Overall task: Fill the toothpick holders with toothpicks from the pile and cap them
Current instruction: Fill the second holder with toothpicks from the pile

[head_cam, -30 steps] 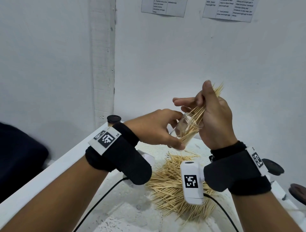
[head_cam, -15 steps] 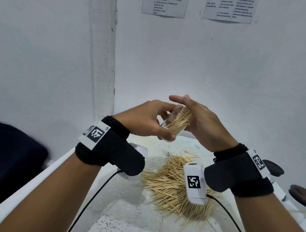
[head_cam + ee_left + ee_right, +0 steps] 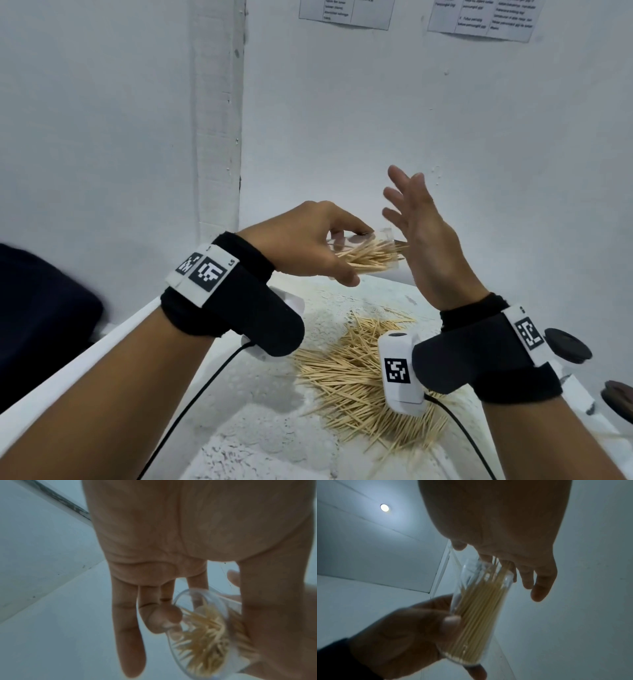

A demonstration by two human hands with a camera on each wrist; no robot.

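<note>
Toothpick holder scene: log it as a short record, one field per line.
holder: clear toothpick holder, tilted nearly sideways, uncapped
contents: toothpicks inside, tips reaching the mouth
left hand: left hand grips the holder
right hand: right hand with straight fingers, palm against the holder's mouth
pile: loose toothpick pile on the white table
caps: dark caps at the table's right edge

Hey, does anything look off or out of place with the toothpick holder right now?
The clear holder in the left hand is tipped nearly sideways, uncapped, with toothpick tips poking past its mouth against the open right hand. Otherwise nothing stands out.
</note>
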